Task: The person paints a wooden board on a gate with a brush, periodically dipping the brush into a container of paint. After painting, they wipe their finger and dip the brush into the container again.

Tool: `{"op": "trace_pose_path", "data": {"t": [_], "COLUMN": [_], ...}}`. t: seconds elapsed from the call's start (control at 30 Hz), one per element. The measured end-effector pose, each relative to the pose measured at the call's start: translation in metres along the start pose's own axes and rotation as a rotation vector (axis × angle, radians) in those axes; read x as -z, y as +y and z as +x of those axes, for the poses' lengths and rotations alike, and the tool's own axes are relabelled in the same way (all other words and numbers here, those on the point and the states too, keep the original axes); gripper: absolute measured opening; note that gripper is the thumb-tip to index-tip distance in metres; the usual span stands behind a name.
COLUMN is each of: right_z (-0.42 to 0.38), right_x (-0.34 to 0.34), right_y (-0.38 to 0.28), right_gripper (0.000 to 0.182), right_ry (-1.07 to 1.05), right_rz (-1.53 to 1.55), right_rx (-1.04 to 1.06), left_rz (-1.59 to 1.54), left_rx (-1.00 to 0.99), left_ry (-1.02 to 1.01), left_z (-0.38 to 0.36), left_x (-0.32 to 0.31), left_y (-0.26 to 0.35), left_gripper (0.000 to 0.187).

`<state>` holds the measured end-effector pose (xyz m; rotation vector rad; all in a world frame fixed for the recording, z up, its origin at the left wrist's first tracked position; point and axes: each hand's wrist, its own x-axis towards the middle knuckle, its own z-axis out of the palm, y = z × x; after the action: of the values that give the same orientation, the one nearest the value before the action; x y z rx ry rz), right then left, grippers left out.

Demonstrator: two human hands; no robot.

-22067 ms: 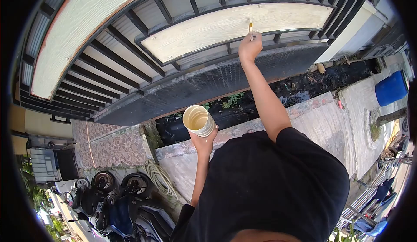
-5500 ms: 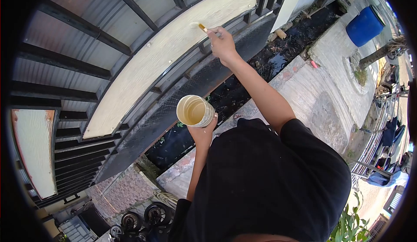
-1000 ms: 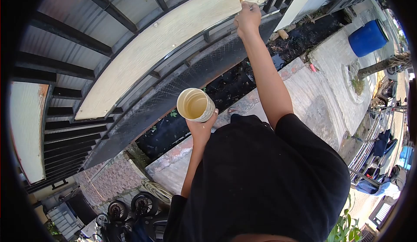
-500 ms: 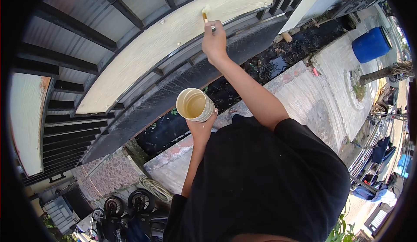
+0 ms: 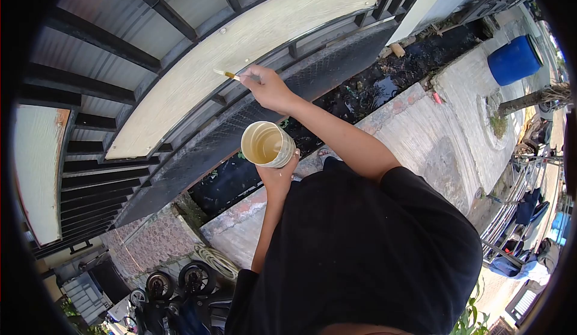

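Note:
My right hand (image 5: 268,88) pinches the handle of a small paintbrush (image 5: 228,74). Its pale bristles point left and overlap the long cream board (image 5: 180,88) mounted on the dark metal fence. Below it, my left hand (image 5: 279,175) is wrapped round a whitish plastic cup (image 5: 269,145) from underneath. The cup stands mouth-up in front of my chest, with yellowish liquid inside. Several bolt heads dot the board's surface.
Dark bars of the fence (image 5: 90,37) run above and left of the board. Under it lies a ditch with dark water (image 5: 384,88), bordered by a concrete walkway (image 5: 421,130). A blue barrel (image 5: 514,61) stands at right; parked motorcycles (image 5: 180,293) are at lower left.
My right hand has moved left and down along the board, and the brush now points left instead of up. My left hand and the cup have stayed nearly still.

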<state>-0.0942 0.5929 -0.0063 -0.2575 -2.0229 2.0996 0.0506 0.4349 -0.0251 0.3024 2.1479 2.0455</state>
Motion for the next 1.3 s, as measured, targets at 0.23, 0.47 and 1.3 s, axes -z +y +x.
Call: {"op": "trace_pose_path", "data": {"t": [0.23,0.47,1.3], "right_z": [0.032,0.010,-0.031], "right_x": [0.149,0.047,0.030], "right_y": [-0.024,0.014,0.002], "right_gripper": [0.012,0.018,0.023], "right_ry": [0.637,0.181,-0.018], "right_rz": [0.495,0.033,-0.419], "right_rx": [-0.029,0.085,0.295], "left_rz": [-0.024,0.027,0.012], "left_rx": [-0.049,-0.005,-0.025], "left_ry": [0.048,0.004,-0.006], "left_z": [-0.007,-0.002,-0.001], "left_x": [0.001,-0.004,-0.007], "left_y": [0.011,0.004,-0.004], "left_gripper": [0.045,0.046,0.050]}}
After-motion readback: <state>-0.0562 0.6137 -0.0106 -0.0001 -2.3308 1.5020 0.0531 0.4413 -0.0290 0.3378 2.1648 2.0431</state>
